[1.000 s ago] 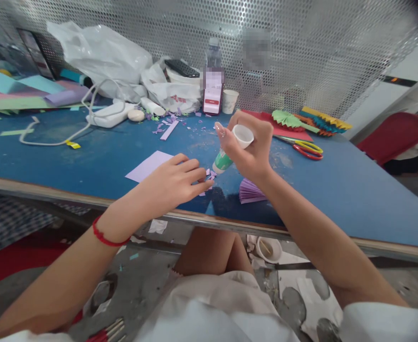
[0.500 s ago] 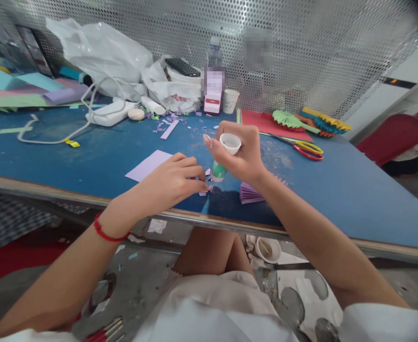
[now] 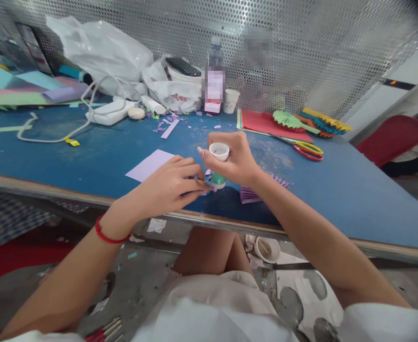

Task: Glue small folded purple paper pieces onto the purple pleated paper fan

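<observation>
One green-and-white tube (image 3: 218, 180) stood nearly upright at the blue tabletop (image 3: 337, 199), wrapped by the curled fingers of the right hand (image 3: 236, 158), while the left hand (image 3: 173, 184), fingers bent and slightly parted, reached purple scraps (image 3: 208, 172) just beside it, whether pinching any I could not tell.

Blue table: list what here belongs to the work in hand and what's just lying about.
Seemingly in use:
- white-and-green tube, held in the right hand
- purple scraps, by the left hand
- flat purple sheet
- pleated purple paper

Probably just lying about:
- upright phone
- paper cup
- white plastic bag
- white cable
</observation>
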Demonstrator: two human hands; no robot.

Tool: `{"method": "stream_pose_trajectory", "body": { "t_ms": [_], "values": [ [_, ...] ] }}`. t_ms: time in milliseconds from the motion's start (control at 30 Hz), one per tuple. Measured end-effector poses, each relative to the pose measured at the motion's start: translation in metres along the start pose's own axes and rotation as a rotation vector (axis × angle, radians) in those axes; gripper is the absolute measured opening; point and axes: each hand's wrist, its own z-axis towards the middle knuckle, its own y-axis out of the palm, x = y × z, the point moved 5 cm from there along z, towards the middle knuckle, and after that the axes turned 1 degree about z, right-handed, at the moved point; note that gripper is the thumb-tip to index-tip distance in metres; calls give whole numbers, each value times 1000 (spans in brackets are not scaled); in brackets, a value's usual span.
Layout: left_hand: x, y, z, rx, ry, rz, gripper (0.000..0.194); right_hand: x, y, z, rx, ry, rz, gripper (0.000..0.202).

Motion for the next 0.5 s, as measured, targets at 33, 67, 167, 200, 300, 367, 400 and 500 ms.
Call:
{"method": "stream_pose_trajectory", "body": {
  "t_ms": [33, 67, 167, 200, 300, 367, 400, 500],
  "values": [
    [1, 1, 0, 7, -2, -7, 21, 0, 2, 0, -15, 2, -8, 39],
    [2, 2, 0, 12, -7, -12, 22, 1, 4, -1, -32, 7, -13, 38],
    [3, 3, 1, 15, -35, -22, 27, 3, 8, -1, -76, 35, -42, 37],
    [3, 2, 2, 14, -41, -23, 28, 3, 9, -1, -80, 42, -59, 37],
    [2, 2, 2, 13, -46, -28, 29, 3, 9, -1, -64, 49, -104, 39],
    [2, 2, 2, 13, -51, -29, 29, 2, 9, -1, -66, 53, -107, 40],
    [2, 1, 2, 14, -54, -28, 30, 1, 10, -1, -77, 58, -100, 40],
    [2, 1, 2, 18, -61, -31, 31, 0, 12, -1, -117, 72, -78, 40]
  ]
}}
